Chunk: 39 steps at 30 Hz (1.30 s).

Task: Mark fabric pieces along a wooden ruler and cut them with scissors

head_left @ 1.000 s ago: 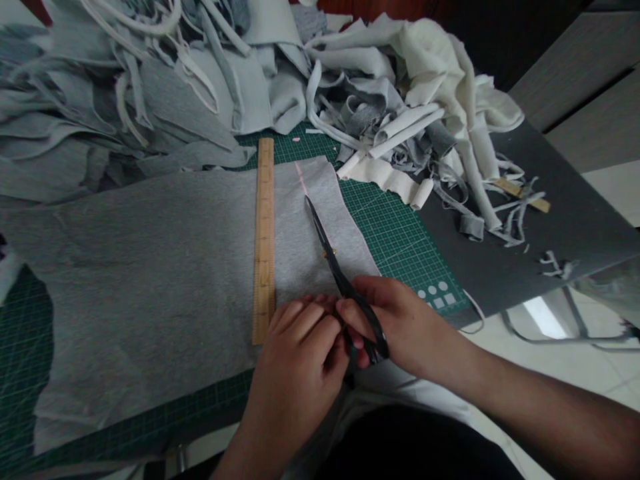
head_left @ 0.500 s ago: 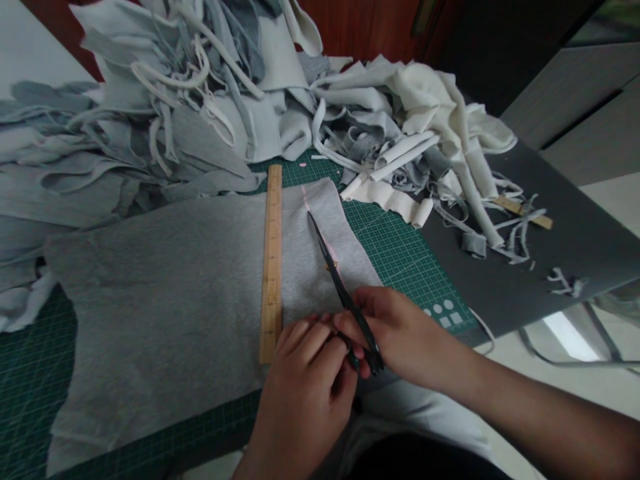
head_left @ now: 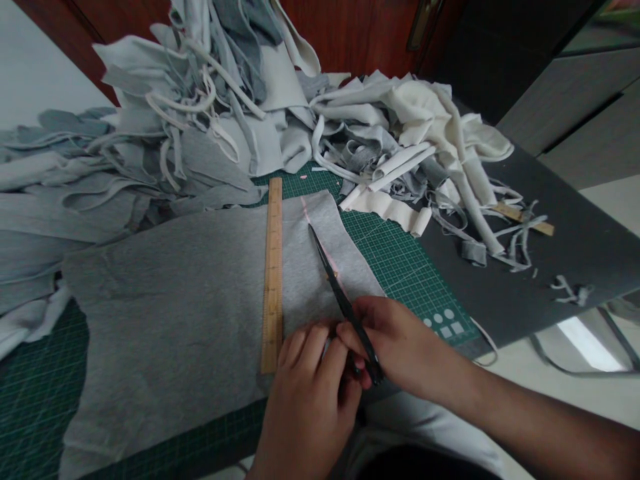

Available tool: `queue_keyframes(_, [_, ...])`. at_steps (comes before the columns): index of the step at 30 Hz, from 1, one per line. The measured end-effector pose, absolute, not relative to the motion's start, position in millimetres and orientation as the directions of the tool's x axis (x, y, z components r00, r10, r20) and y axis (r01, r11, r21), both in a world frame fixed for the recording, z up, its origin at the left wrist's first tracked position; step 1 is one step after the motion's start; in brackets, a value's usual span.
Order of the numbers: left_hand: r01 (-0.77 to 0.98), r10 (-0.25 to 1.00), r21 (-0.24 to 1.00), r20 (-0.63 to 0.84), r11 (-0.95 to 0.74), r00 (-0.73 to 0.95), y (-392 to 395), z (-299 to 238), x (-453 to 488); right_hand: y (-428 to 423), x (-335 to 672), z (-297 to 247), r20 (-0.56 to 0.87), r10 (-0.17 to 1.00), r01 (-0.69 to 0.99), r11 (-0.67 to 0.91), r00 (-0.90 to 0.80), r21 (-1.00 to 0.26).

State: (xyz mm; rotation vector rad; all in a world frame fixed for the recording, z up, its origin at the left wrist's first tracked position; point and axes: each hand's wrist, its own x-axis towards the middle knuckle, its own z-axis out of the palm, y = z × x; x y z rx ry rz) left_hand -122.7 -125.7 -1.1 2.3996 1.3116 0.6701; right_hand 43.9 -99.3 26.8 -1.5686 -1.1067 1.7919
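A grey knit fabric piece point(head_left: 175, 300) lies flat on a green cutting mat point(head_left: 405, 260). A wooden ruler point(head_left: 273, 273) rests on it, running away from me. My right hand point(head_left: 400, 343) is closed round the handles of black scissors point(head_left: 340, 297), whose blades point along a pink chalk line on the fabric. My left hand point(head_left: 310, 393) sits at the fabric's near edge, right beside the scissors, with fingers curled down on the cloth; what the fingertips pinch is hidden.
A big heap of grey and white fabric scraps and strips point(head_left: 240, 127) fills the back of the table. A dark grey board point(head_left: 550, 267) lies to the right with loose strips and a second wooden stick point(head_left: 523, 217). The table edge runs close to me.
The view has tilted up and shifted, so the pile shows more. Both hands and the scissors have stayed at the fabric's near edge with little change.
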Motion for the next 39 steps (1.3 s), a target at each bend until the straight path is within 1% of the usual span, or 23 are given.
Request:
queue_keyframes(3, [0.735,0.828,0.383,0.307,-0.560,0.470,-126,-3,-122,-98,42,28,-0.576,0.780,0.075,-0.577,-0.244,-0.813])
queue_keyframes(5, [0.737,0.806,0.335,0.330,-0.587,0.492,-125,-5,-123,-96,42,28,-0.581,0.768,0.046,-0.593,-0.268,-0.804])
queue_keyframes(11, [0.738,0.779,0.273,0.344,-0.618,0.525,-126,-7,-121,-93,42,27,-0.577,0.774,0.020,-0.593,-0.263,-0.805])
queue_keyframes(16, [0.760,0.785,0.247,0.362,-0.601,0.503,-130,-9,-118,-90,41,26,-0.561,0.809,0.105,-0.552,-0.176,-0.827])
queue_keyframes(18, [0.760,0.790,0.256,0.349,-0.597,0.504,-130,-10,-119,-90,41,25,-0.561,0.813,0.144,-0.543,-0.156,-0.827])
queue_keyframes(20, [0.751,0.802,0.296,0.318,-0.590,0.505,-130,-8,-121,-90,41,25,-0.562,0.812,0.166,-0.539,-0.158,-0.825])
queue_keyframes(25, [0.680,0.821,0.479,0.185,-0.555,0.540,-124,6,-126,-92,42,25,-0.567,0.808,0.168,-0.544,-0.159,-0.822])
queue_keyframes(27, [0.680,0.833,0.509,0.154,-0.528,0.531,-119,10,-125,-93,42,25,-0.574,0.799,0.127,-0.560,-0.180,-0.819])
queue_keyframes(29, [0.740,0.862,0.448,0.179,-0.501,0.475,-116,8,-122,-92,41,25,-0.575,0.792,0.069,-0.574,-0.208,-0.816])
queue_keyframes(31, [0.804,0.871,0.337,0.237,-0.489,0.431,-114,2,-118,-91,40,25,-0.580,0.783,0.031,-0.589,-0.227,-0.807])
queue_keyframes(33, [0.830,0.858,0.246,0.270,-0.501,0.438,-115,-7,-115,-89,39,27,-0.588,0.774,0.021,-0.601,-0.234,-0.799])
queue_keyframes(36, [0.832,0.841,0.187,0.279,-0.522,0.464,-119,-15,-113,-86,39,29,-0.584,0.774,0.027,-0.596,-0.245,-0.802])
queue_keyframes(39, [0.842,0.844,0.169,0.278,-0.513,0.459,-122,-15,-113,-82,41,30,-0.588,0.774,0.048,-0.595,-0.234,-0.802])
